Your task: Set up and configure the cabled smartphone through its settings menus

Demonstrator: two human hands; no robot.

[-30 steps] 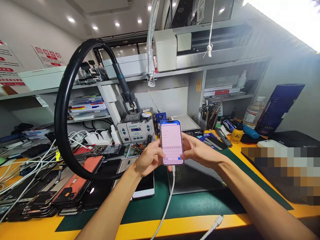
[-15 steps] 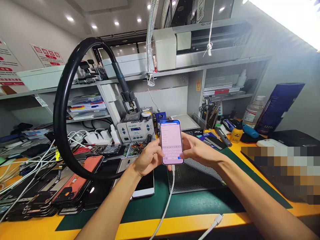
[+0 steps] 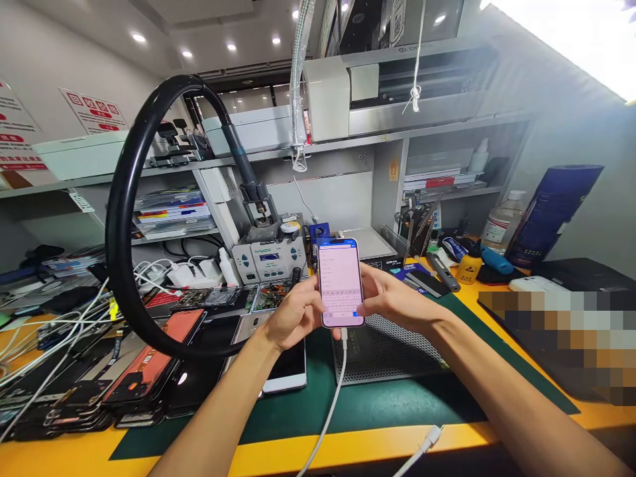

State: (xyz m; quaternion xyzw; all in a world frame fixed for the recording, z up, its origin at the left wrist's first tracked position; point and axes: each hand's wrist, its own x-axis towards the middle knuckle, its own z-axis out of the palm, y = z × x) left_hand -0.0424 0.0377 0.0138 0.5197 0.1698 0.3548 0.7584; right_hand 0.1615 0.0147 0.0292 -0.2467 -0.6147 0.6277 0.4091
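The phone (image 3: pixel 341 275) was held up above the green mat (image 3: pixel 387 407) of the counter (image 3: pixel 278 458), its lit screen facing the camera and showing a keyboard. The left hand (image 3: pixel 298 313) had its grip around the left edge of the phone, and the right hand (image 3: pixel 390 296) was grasping the right edge; both thumbs were at the keyboard. Into the phone's bottom went a white cable (image 3: pixel 329 411). Right of the phone and lower lay a mesh plate (image 3: pixel 397 354); farther right of it stood a yellow bottle (image 3: pixel 468 268).
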